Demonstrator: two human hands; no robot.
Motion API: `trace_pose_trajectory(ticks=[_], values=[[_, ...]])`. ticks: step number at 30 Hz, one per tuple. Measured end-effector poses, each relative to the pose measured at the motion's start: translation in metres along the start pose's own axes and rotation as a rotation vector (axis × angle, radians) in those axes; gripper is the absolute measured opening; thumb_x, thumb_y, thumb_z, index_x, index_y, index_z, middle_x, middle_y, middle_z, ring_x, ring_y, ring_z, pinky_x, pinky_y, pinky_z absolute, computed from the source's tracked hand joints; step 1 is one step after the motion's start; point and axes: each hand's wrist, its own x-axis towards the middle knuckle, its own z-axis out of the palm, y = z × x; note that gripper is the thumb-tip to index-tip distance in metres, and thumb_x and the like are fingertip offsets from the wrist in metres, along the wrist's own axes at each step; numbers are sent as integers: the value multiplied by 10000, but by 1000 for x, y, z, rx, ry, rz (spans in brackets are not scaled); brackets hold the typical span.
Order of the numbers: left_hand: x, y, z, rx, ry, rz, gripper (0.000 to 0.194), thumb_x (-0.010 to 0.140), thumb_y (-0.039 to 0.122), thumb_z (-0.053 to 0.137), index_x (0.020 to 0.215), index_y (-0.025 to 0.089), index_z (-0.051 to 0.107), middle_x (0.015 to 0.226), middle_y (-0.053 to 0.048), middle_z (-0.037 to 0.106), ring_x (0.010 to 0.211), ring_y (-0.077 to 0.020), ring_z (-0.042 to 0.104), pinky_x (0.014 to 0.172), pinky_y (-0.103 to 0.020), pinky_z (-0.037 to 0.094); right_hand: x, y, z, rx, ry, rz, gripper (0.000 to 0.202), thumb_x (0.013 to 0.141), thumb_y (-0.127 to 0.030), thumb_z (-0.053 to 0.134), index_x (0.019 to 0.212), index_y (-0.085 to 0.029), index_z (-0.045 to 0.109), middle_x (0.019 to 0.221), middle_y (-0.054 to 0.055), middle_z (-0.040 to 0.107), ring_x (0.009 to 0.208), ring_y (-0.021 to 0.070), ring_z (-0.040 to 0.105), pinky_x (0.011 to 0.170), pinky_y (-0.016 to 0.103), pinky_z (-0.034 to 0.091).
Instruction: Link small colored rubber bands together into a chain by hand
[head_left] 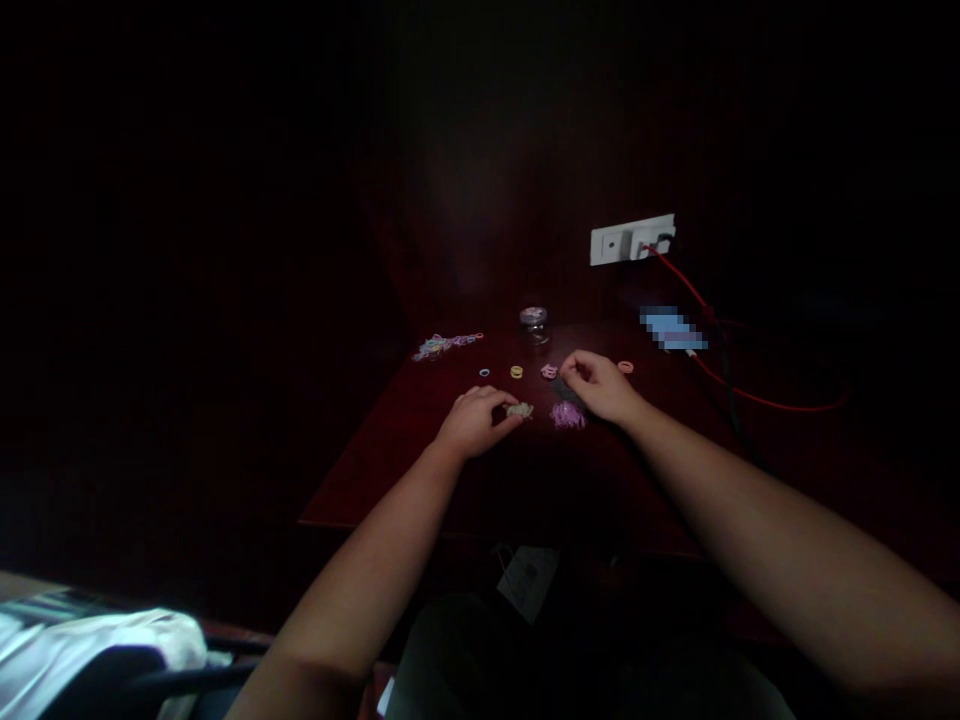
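Observation:
On the dark red table, my left hand (475,420) rests beside a small pile of pale yellow-green elastic bands (519,410). Its thumb and forefinger are apart at the pile's left edge. My right hand (598,385) is closed in a pinch just right of a few pink elastic bands (550,371); whatever lies between its fingertips is too small to make out. Below that hand sits a pile of purple elastic bands (568,415). Yellow bands (517,372), a blue band (484,372) and an orange band (625,367) lie in the same row as the pink ones.
A heap of mixed coloured bands (442,346) lies at the back left. Behind the row stands a clear lidded jar (534,325). At the right, a phone (673,328) is joined by a red cable (686,280) to a wall socket (619,243).

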Motion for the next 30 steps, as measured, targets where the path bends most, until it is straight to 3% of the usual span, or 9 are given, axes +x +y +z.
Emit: trace_pose_trajectory(ticks=[15, 20, 23, 26, 30], values=[[3, -7, 5, -83, 25, 60, 254, 834, 446, 563, 934, 240, 674, 908, -24, 675, 896, -179, 593, 861, -328, 436, 1, 5, -1, -31, -23, 15, 155, 809, -302, 524, 749, -162, 556, 703, 28, 564, 613, 136, 480, 585, 263, 383], [4, -9, -1, -119, 103, 78, 230, 843, 402, 559, 943, 224, 666, 896, -19, 687, 861, -168, 604, 862, -319, 442, 0, 3, -1, -35, -21, 10, 167, 821, -309, 513, 751, -163, 554, 715, 32, 565, 632, 140, 491, 600, 267, 389], [5, -35, -6, -132, 242, -32, 250, 868, 397, 511, 933, 207, 660, 919, -30, 691, 865, -167, 609, 857, -306, 457, -1, 2, -2, -55, -13, -1, 166, 828, -308, 505, 761, -164, 554, 719, 34, 564, 645, 145, 495, 607, 269, 389], [9, -80, -9, -53, 379, -292, 287, 875, 390, 475, 1011, 204, 646, 1043, -51, 677, 975, -197, 602, 927, -332, 442, -1, 2, -2, -47, -17, -3, 163, 833, -310, 501, 779, -166, 554, 715, 31, 559, 646, 146, 492, 602, 268, 387], [17, -133, -6, 103, 220, -601, 414, 842, 470, 476, 1133, 219, 628, 1231, -86, 605, 1166, -283, 516, 1017, -423, 387, -2, 1, -1, -40, -28, 8, 174, 841, -320, 493, 797, -164, 556, 721, 26, 550, 641, 142, 483, 595, 265, 381]])
